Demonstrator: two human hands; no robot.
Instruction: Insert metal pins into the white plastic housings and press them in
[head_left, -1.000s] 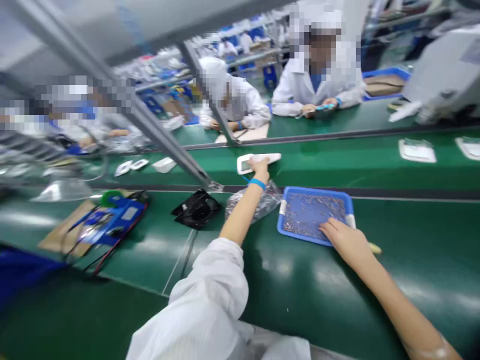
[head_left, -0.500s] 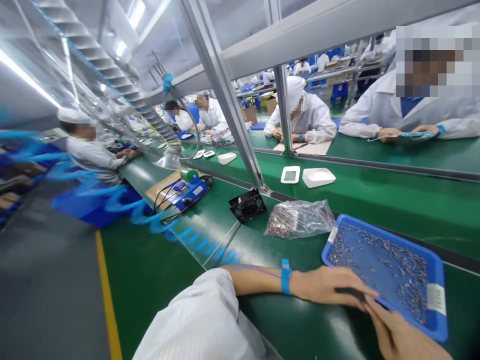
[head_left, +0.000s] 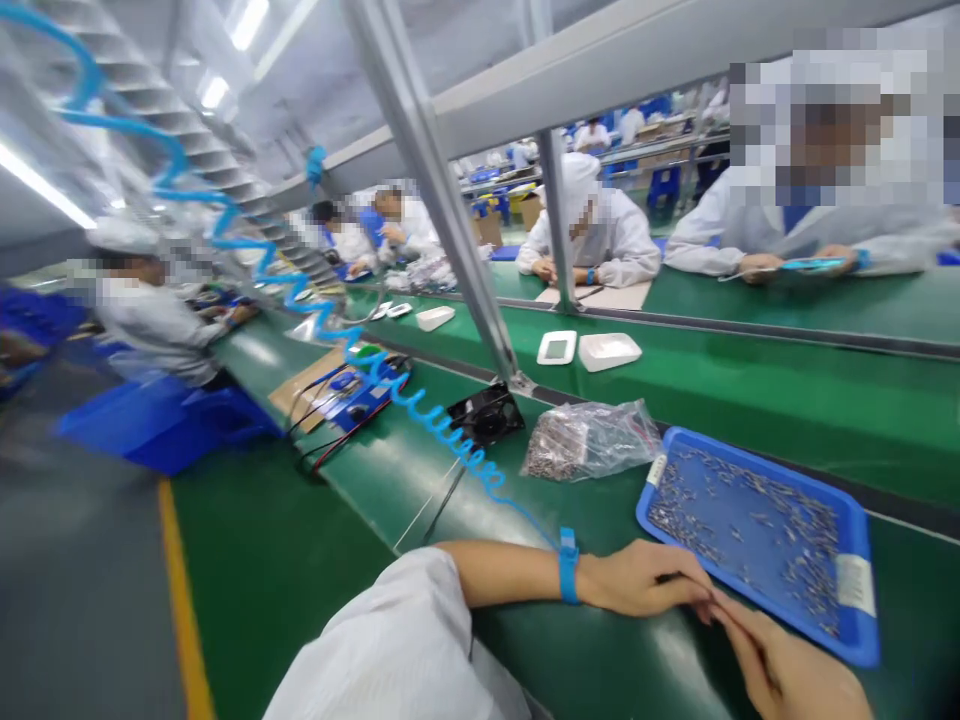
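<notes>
The left hand (head_left: 645, 580) rests on the green bench (head_left: 315, 540), fingers curled together toward the right hand (head_left: 787, 670) at its 4 o'clock. The fingertips of both hands meet just beside the near edge of the blue tray (head_left: 757, 530); whether either pinches a part cannot be determined, as the contact point is too small to resolve.

The tray lies at 1 o'clock from the left hand and holds scattered small metal parts (head_left: 750, 520). A blue wrist strap (head_left: 568, 566) encircles the left wrist, and its coiled blue cord (head_left: 420, 410) rises toward 10 o'clock.

A clear bag of parts (head_left: 585, 440) lies at 11 o'clock of the tray, and a black fan (head_left: 486, 415) sits just beside the bag.
</notes>
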